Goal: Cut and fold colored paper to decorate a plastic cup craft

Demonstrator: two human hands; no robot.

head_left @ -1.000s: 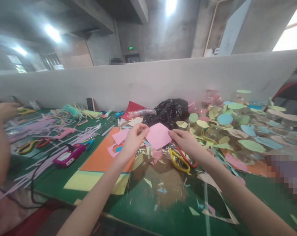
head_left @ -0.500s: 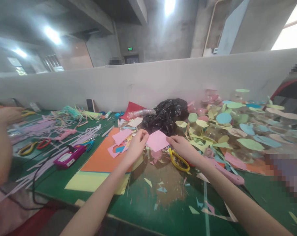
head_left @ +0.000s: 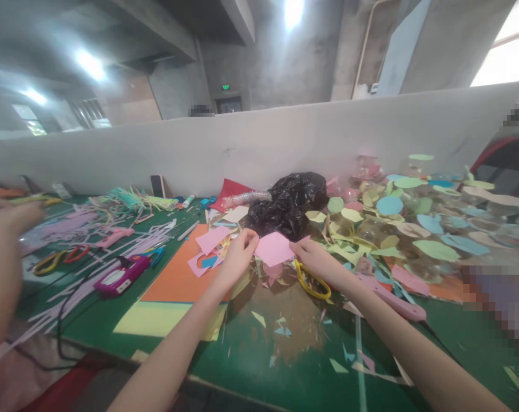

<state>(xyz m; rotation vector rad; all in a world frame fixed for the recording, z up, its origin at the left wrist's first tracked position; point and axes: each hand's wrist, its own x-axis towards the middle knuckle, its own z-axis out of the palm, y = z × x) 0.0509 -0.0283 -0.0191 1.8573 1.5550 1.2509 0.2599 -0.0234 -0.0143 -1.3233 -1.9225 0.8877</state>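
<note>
Both my hands hold a small pink paper square (head_left: 273, 249) just above the green table (head_left: 302, 372). My left hand (head_left: 238, 256) pinches its left edge, fingers closed. At the paper's right edge my right hand (head_left: 315, 260) pinches it too. Yellow-handled scissors (head_left: 309, 281) lie on the table right under my right hand. An orange sheet (head_left: 178, 274) over a yellow sheet (head_left: 156, 317) lies to the left of my left forearm.
A black plastic bag (head_left: 291, 203) sits behind the pink paper. Many cut paper circles (head_left: 392, 206) pile up at the right. Another person's arm (head_left: 2, 263) is at the far left, near paper strips, a magenta tool (head_left: 119, 274) and a cable. A pink cutter (head_left: 392, 300) lies right.
The pink paper and both hands have come down a little toward the table, and the paper looks narrower. The other person's hand at the left has shifted slightly.
</note>
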